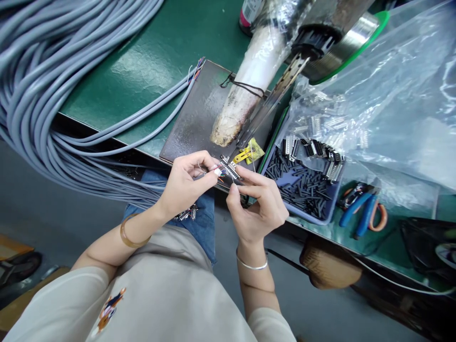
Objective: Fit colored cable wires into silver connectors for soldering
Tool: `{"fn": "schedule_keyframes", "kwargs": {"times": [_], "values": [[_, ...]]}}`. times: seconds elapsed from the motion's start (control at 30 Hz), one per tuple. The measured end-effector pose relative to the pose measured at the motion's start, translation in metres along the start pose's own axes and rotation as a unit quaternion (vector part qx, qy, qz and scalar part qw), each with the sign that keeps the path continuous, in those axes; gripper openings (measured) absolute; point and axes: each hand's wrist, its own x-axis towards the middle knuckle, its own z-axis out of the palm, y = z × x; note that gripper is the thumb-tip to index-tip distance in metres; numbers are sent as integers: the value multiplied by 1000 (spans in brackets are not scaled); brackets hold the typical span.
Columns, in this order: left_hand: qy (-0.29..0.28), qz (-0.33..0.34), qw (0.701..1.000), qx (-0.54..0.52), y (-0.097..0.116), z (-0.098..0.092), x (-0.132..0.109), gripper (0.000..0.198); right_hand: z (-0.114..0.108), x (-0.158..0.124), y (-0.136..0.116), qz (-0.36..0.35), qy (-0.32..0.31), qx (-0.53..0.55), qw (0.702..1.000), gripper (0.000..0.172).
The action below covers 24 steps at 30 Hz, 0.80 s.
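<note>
My left hand (188, 183) is closed in a pinch on the end of a grey cable whose coloured wires fan out at its fingertips. My right hand (257, 202) pinches a small metal multi-pin connector (228, 169) that meets those wires. Both hands hover just in front of the bench edge, above my lap. A few more connectors (185, 213) lie on my blue jeans below the left hand.
A thick bundle of grey cables (42, 90) fills the left and drapes over the green bench (149, 61). A dark scorched plate (199, 118), a wrapped tool stand (249, 85), a blue tray (302, 185) of black tubing and connectors, plastic bags (384, 95) and blue pliers (359, 209) stand to the right.
</note>
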Motion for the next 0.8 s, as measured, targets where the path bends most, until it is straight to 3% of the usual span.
{"fn": "schedule_keyframes", "kwargs": {"times": [0.17,0.37,0.57,0.8], "values": [[-5,-3,1000,2,4,0,0,13,-1,1,0,11,1,-3,1000,17],[-12,-14,1000,0,4,-3,1,15,-3,1,0,76,-19,48,996,14],[-47,-45,998,-21,4,-6,1,17,-4,1,1,101,-24,78,991,15],[4,34,999,27,1,-1,-3,17,1,1,-2,57,-17,39,997,17]]}}
